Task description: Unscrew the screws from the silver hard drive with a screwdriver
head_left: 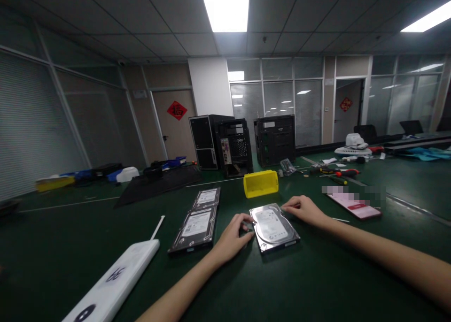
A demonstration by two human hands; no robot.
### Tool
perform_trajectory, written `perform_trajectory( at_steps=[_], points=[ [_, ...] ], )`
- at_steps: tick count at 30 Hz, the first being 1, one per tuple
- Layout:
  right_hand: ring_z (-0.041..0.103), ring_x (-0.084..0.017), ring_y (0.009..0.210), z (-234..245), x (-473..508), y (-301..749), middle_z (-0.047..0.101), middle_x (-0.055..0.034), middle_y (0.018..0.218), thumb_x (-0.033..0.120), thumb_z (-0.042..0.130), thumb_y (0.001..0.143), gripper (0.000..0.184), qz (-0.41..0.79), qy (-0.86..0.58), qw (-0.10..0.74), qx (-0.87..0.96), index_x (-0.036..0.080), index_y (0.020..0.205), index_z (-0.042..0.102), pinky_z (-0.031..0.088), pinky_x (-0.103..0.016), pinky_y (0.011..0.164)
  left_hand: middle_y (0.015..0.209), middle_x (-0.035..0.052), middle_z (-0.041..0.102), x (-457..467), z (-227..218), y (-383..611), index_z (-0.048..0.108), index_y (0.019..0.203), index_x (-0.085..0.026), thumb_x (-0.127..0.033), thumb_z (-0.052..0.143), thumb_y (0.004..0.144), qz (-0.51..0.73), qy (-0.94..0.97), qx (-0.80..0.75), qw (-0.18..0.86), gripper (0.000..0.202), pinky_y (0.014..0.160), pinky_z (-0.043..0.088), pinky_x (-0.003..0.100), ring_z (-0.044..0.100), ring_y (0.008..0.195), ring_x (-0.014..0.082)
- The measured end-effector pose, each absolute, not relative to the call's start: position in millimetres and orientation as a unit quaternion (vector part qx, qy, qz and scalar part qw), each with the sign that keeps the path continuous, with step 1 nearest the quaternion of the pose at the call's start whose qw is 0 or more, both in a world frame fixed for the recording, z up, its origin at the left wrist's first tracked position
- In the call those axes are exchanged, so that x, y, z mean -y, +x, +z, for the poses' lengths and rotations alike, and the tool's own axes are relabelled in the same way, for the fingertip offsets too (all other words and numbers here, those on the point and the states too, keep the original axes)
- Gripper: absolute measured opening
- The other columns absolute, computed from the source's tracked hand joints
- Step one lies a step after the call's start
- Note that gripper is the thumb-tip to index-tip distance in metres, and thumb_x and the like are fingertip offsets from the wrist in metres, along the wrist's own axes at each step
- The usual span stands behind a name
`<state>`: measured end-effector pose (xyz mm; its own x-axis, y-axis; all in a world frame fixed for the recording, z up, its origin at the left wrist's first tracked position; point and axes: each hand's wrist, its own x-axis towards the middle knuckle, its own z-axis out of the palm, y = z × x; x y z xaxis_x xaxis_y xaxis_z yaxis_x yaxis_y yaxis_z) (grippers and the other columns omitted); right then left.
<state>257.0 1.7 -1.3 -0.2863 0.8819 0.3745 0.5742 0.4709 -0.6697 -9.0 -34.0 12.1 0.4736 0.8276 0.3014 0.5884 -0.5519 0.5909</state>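
A silver hard drive point(271, 226) with a white label lies flat on the green table between my hands. My left hand point(234, 237) is at its left edge, thumb and curled fingers apart, the fingertips at or touching the side. At the drive's far right corner, my right hand point(302, 209) has thumb and forefinger pinched together; whatever is between them is too small to make out. Left of my left hand lies a dark hard drive point(197, 226), with a second hard drive point(207, 196) just behind it.
Beyond the drive stands a yellow plastic bin point(260, 184). Computer cases point(275, 139) are at the back. A pink-screened phone point(355, 204) lies to the right, with screwdrivers point(347, 172) behind it. A white power strip-like device point(116, 279) occupies the left front.
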Motion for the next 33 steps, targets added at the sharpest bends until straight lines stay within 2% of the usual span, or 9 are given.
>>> perform_trajectory(
  at_steps=[7, 9, 13, 22, 29, 33],
  points=[
    [0.056, -0.021, 0.083, -0.8, 12.2, 252.3, 0.066, -0.0055, 0.087, 0.034, 0.047, 0.078, 0.027, 0.082, -0.508, 0.343, 0.786, 0.022, 0.088, 0.069, 0.038, -0.032, 0.076, 0.099, 0.0027, 0.051, 32.9, 8.3, -9.7, 0.051, 0.101, -0.021, -0.020, 0.052, 0.074, 0.290, 0.833, -0.425, 0.202, 0.027, 0.080, 0.041, 0.029, 0.051, 0.086, 0.0163],
    [0.056, -0.020, 0.083, -0.3, 15.2, 249.6, 0.067, -0.0057, 0.085, 0.033, 0.047, 0.078, 0.027, 0.097, -0.492, 0.359, 0.787, 0.021, 0.087, 0.069, 0.038, -0.032, 0.076, 0.098, 0.0028, 0.051, 32.1, 7.3, -10.3, 0.051, 0.101, -0.021, -0.020, 0.052, 0.074, 0.288, 0.834, -0.426, 0.199, 0.027, 0.079, 0.041, 0.029, 0.051, 0.085, 0.0161],
    [0.059, -0.019, 0.080, -0.3, 15.3, 244.4, 0.067, -0.0073, 0.087, 0.035, 0.050, 0.076, 0.029, 0.199, -0.461, 0.420, 0.756, 0.017, 0.089, 0.068, 0.043, -0.030, 0.070, 0.100, 0.0028, 0.050, 30.9, 7.2, -10.9, 0.050, 0.101, -0.021, -0.020, 0.051, 0.074, 0.286, 0.835, -0.426, 0.200, 0.027, 0.079, 0.040, 0.028, 0.051, 0.086, 0.0159],
    [0.061, -0.017, 0.072, -6.3, 3.8, 251.2, 0.066, -0.0057, 0.076, 0.029, 0.059, 0.068, 0.019, 0.296, -0.438, 0.449, 0.721, 0.014, 0.080, 0.061, 0.046, -0.029, 0.066, 0.099, 0.0029, 0.050, 31.6, 7.1, -10.8, 0.050, 0.102, -0.021, -0.021, 0.052, 0.075, 0.288, 0.835, -0.424, 0.201, 0.027, 0.079, 0.041, 0.029, 0.051, 0.086, 0.0163],
    [0.059, -0.014, 0.062, -9.0, 1.5, 253.5, 0.062, 0.0001, 0.063, 0.029, 0.057, 0.069, 0.016, 0.253, -0.448, 0.450, 0.730, 0.016, 0.077, 0.054, 0.044, -0.027, 0.063, 0.100, 0.0034, 0.050, 32.6, 10.9, -8.7, 0.051, 0.101, -0.021, -0.024, 0.051, 0.075, 0.286, 0.833, -0.427, 0.204, 0.026, 0.079, 0.041, 0.029, 0.051, 0.086, 0.0167],
    [0.059, -0.014, 0.069, -7.9, 0.8, 254.2, 0.063, -0.0018, 0.073, 0.032, 0.056, 0.070, 0.018, 0.230, -0.444, 0.458, 0.735, 0.016, 0.077, 0.056, 0.044, -0.026, 0.066, 0.100, 0.0034, 0.051, 32.7, 11.8, -7.9, 0.051, 0.102, -0.021, -0.024, 0.050, 0.075, 0.284, 0.835, -0.423, 0.208, 0.026, 0.080, 0.041, 0.030, 0.050, 0.086, 0.0168]
  ],
)
